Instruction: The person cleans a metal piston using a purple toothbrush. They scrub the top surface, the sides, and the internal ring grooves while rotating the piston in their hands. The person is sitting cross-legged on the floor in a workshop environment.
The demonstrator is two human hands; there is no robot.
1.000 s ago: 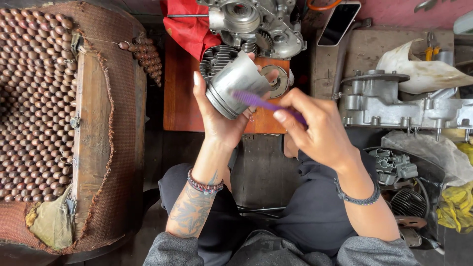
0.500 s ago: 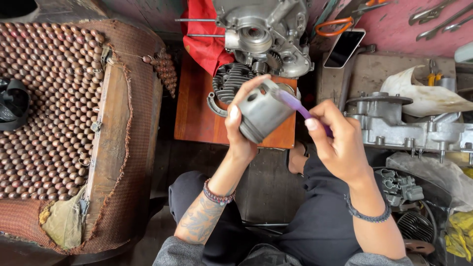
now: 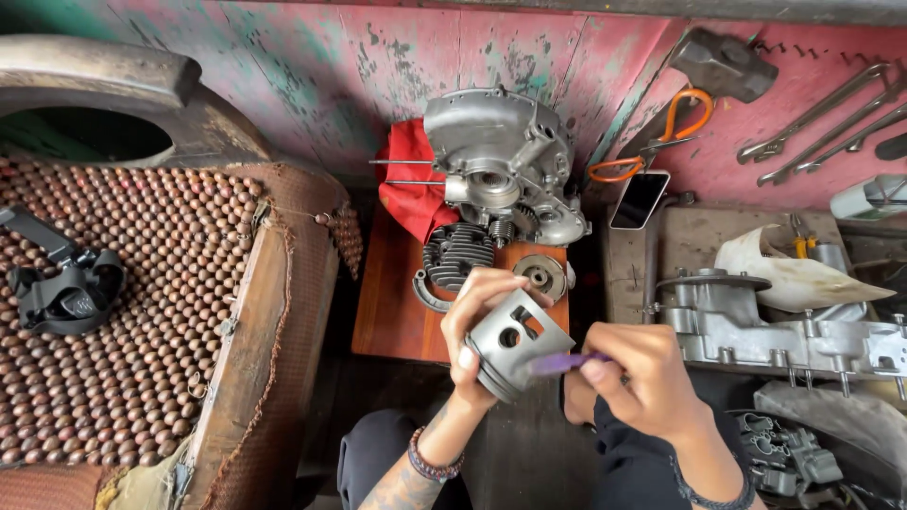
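Above my lap, in front of the small orange-brown wooden desk [image 3: 392, 302] with its grey finned engine cylinder [image 3: 455, 253], my left hand [image 3: 470, 342] is wrapped around a dull silver metal piston [image 3: 515, 342]. Its long axis tilts up to the right, skirt end away from me. My right hand [image 3: 635, 373], just right of it, pinches a purple plastic brush [image 3: 559, 363] whose tip touches the piston's side.

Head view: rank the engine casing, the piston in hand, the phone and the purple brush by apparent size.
1. engine casing
2. piston, though it is nearer the camera
3. phone
4. purple brush, mostly hidden by the right hand
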